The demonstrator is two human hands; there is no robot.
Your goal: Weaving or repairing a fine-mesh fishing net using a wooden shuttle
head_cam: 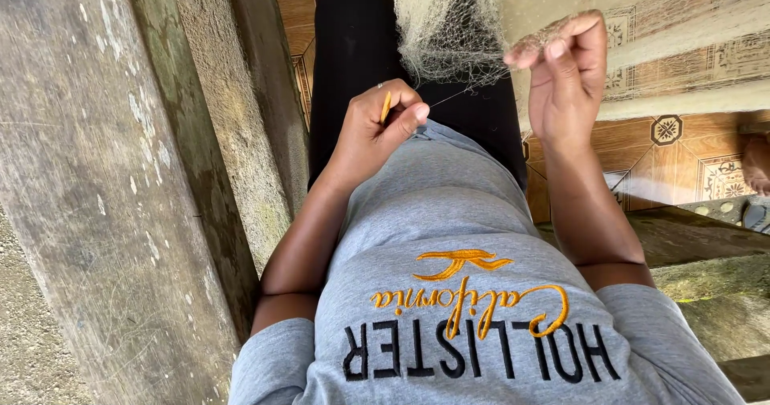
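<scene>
My left hand (375, 128) is closed around a thin yellow netting needle (386, 107), held over my lap. A fine thread (449, 97) runs taut from it to a pale, fine-meshed fishing net (439, 32) that hangs down over my black trousers (353, 36). My right hand (565, 72) is raised to the right, with thumb and fingers pinching a bunched edge of the net. The two hands are about a hand's width apart. My grey shirt (449, 228) with yellow and black lettering fills the lower middle.
Weathered wooden planks or beams (104, 172) run along the left side. Patterned brown floor tiles (682, 140) lie to the right, with more pale netting spread over them. A person's bare foot (756, 163) shows at the right edge.
</scene>
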